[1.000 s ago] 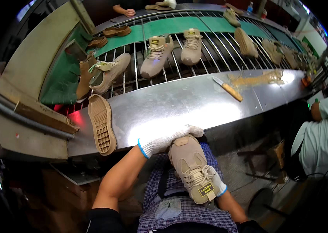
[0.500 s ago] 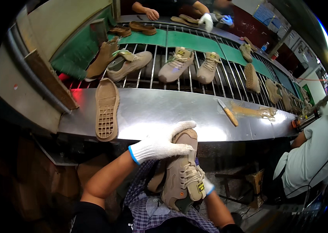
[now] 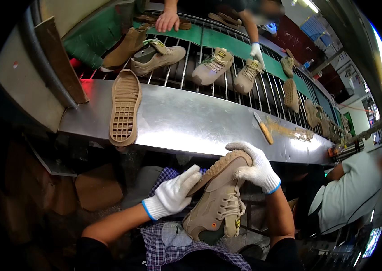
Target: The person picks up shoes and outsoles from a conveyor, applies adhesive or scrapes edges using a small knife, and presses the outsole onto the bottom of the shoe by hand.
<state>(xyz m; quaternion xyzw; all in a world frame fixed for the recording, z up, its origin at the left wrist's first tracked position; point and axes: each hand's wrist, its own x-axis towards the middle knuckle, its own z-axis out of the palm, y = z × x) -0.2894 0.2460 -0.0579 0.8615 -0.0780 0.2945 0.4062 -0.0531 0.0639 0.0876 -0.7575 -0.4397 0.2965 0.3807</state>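
In my lap I hold a beige lace-up shoe (image 3: 218, 201), its toe pointing up toward the bench. A tan lugged rubber sole (image 3: 220, 170) lies along its bottom, against the toe; farther down, sole and shoe stand apart. My right hand (image 3: 257, 168), in a white knitted glove, is closed round the toe and the sole's end. My left hand (image 3: 173, 193), gloved alike, pinches the sole's free part at the shoe's left. Another tan sole (image 3: 125, 108) lies tread up at the left of the metal bench (image 3: 173, 117). Its front end juts past the bench edge.
A wooden-handled knife (image 3: 263, 128) lies by dried glue (image 3: 285, 128). Behind the bench, a rod conveyor (image 3: 184, 67) carries several beige shoes and a brown boot (image 3: 125, 49). A co-worker's gloved hand (image 3: 257, 53) touches one shoe (image 3: 248, 77). Another person (image 3: 349, 194) sits at right.
My left hand has gone from the toe to the sole's free part. My right hand has come up from the heel end to the toe. The co-worker's gloved hand has reached a conveyor shoe.
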